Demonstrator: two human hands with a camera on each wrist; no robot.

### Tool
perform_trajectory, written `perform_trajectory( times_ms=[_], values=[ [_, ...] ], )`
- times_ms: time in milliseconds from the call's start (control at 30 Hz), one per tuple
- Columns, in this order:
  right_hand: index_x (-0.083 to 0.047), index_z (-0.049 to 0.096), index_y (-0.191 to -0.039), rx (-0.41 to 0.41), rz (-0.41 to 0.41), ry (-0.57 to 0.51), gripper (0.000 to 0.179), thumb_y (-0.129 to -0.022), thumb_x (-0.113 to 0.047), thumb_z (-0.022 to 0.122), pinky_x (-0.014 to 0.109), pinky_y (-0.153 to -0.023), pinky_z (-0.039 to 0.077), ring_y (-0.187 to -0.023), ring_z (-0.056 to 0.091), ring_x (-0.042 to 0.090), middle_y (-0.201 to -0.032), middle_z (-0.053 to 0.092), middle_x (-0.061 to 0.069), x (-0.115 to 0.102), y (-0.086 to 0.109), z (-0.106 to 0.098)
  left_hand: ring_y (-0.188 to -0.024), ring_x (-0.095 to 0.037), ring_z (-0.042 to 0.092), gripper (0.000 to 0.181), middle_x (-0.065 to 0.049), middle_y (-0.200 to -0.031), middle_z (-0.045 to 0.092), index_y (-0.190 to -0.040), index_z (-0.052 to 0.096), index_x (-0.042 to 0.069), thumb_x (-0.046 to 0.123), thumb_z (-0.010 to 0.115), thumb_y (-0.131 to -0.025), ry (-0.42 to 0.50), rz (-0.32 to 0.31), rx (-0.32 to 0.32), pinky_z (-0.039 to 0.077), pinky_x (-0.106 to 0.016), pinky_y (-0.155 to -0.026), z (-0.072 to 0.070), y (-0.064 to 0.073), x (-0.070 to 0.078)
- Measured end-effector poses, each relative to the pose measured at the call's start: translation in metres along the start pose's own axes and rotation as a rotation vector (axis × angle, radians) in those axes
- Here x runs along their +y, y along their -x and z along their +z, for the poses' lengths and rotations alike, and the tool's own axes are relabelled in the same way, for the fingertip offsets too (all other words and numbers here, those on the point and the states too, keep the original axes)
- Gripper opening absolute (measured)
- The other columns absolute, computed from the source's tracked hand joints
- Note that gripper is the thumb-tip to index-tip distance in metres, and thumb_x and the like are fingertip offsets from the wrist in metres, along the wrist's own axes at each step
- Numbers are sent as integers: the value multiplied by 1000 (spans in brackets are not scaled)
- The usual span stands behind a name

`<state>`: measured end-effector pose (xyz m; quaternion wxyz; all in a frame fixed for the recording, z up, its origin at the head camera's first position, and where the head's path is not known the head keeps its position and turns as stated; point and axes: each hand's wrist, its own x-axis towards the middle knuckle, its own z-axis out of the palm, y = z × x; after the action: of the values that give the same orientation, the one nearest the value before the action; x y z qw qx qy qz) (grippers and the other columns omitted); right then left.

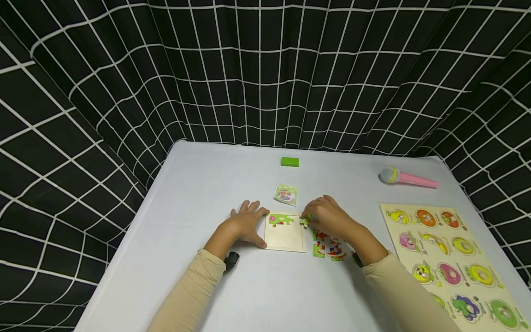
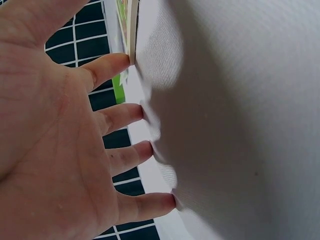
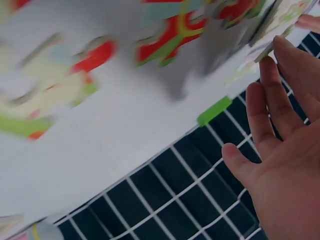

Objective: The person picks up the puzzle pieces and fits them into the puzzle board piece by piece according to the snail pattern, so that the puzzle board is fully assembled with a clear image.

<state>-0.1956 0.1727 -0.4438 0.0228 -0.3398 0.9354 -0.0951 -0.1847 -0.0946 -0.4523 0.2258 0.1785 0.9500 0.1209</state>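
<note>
A shallow wooden puzzle tray (image 1: 286, 240) lies mid-table with joined green puzzle pieces (image 1: 280, 220) along its top left. My left hand (image 1: 247, 224) rests at the tray's left side, thumb and index finger touching the edge and fingers spread. In the left wrist view, the straight fingers of that hand (image 2: 65, 140) meet the table and the tray's edge (image 2: 132, 32). Between thumb and fingertips my right hand (image 1: 329, 216) pinches a green puzzle piece (image 1: 305, 221) at the tray's top right corner. Loose, colourful puzzle pieces (image 1: 329, 246) lie below that hand.
Behind the tray is a small picture card (image 1: 286, 193), with a green block (image 1: 290, 162) farther back. A pink toy microphone (image 1: 408, 178) lies at the back right. The fruit puzzle board (image 1: 394, 235) covers the right side. Black gridded curtain (image 1: 269, 69) surrounds the table.
</note>
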Motion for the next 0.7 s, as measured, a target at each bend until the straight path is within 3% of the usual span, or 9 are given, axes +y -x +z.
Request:
perform_trajectory(
  times_ms=[233, 700],
  values=[
    [-13, 75, -97, -22, 3, -21, 22, -77, -7, 80, 64, -109, 27, -112, 59, 27, -109, 71, 2, -12, -12, 5, -147, -37, 12, 98, -9, -160, 20, -147, 38, 25, 51, 86, -65, -2, 1, 1, 25, -69, -107, 0, -1, 2],
    [-14, 75, -94, -38, 19, 4, 17, -79, -8, 79, 64, -110, 25, -113, 59, 27, -108, 71, 2, -19, -18, 13, -147, -36, 13, 98, -8, -160, 20, -147, 38, 26, 51, 85, -65, -10, -9, -3, 25, -68, -108, 0, -1, 1]
  ],
)
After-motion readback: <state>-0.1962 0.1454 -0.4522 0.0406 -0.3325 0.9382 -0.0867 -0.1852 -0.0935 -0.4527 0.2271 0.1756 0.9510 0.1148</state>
